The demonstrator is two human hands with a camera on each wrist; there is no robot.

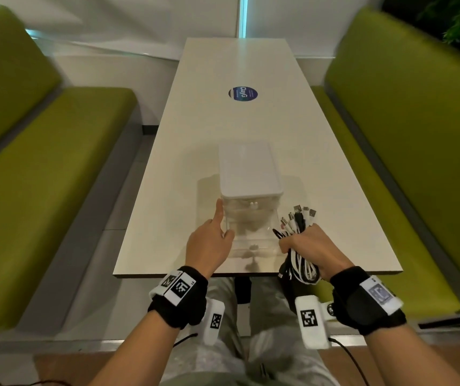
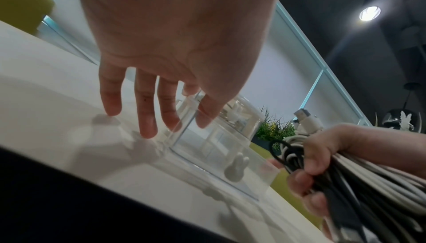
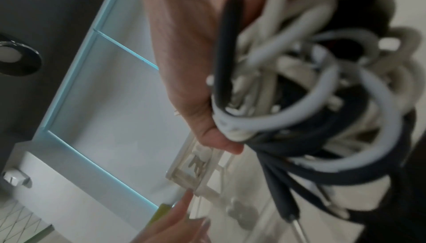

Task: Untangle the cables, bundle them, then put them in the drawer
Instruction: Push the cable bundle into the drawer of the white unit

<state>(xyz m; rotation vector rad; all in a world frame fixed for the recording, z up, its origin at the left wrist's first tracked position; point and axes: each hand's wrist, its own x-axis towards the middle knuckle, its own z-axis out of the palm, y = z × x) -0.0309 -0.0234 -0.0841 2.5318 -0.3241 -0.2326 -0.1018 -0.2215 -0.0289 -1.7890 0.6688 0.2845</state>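
On a white table (image 1: 320,151) between green benches (image 1: 42,168), a "ClayG" sticker (image 1: 243,93) sits at twelve o'clock, left hand (image 1: 209,243) loose-fingered, right hand (image 1: 311,246) gripping cables (image 1: 301,263).

The head view looks forward and down from above the table's near end, along the white table (image 1: 240,79) toward the far wall. The left wrist view sits low, just beside the table (image 2: 46,101), looking up past the left hand (image 2: 175,37) at the clear drawer box (image 2: 219,146). The right wrist view looks up along the right hand (image 3: 184,46), very near the cable bundle (image 3: 299,82). All three views share the drawer box (image 1: 251,207) (image 3: 200,166).
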